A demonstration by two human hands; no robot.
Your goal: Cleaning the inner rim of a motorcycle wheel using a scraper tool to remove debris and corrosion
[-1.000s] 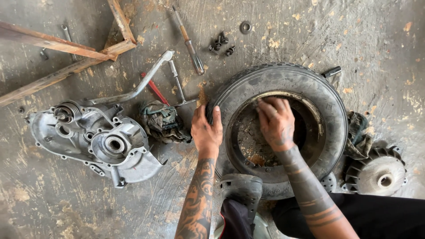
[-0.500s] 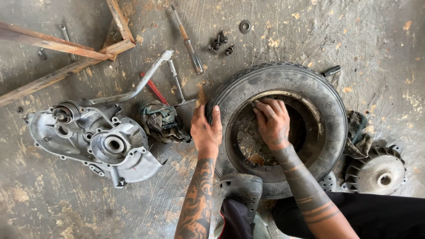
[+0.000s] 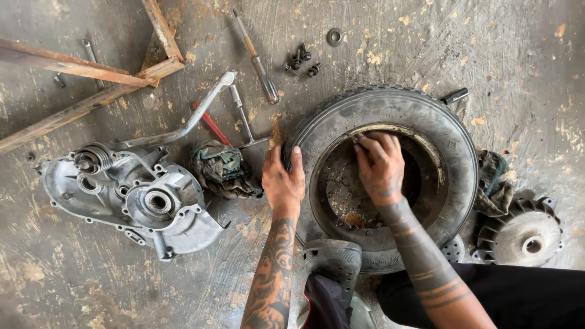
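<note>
A worn black rubber tyre (image 3: 390, 176) on its rusty wheel lies flat on the concrete floor (image 3: 518, 49), right of centre. The left hand (image 3: 283, 180) clamps its grip over the tyre's left sidewall. The right hand (image 3: 381, 167) presses curled fingers against the far inner rim. A grey aluminium engine casing (image 3: 131, 201) lies to the left.

Both forearms, heavily tattooed, extend upward from the lower edge of the view, roughly parallel. Left hand (image 3: 283, 178): palm down, wrist straight, fingers (image 3: 297, 159) curled over and pressing on a rounded edge, thumb tucked beside them. Right hand (image 3: 381, 167): back of the hand facing the camera, wrist slightly bent, fingers (image 3: 368, 141) flexed and hooked downward at their tips.
</note>
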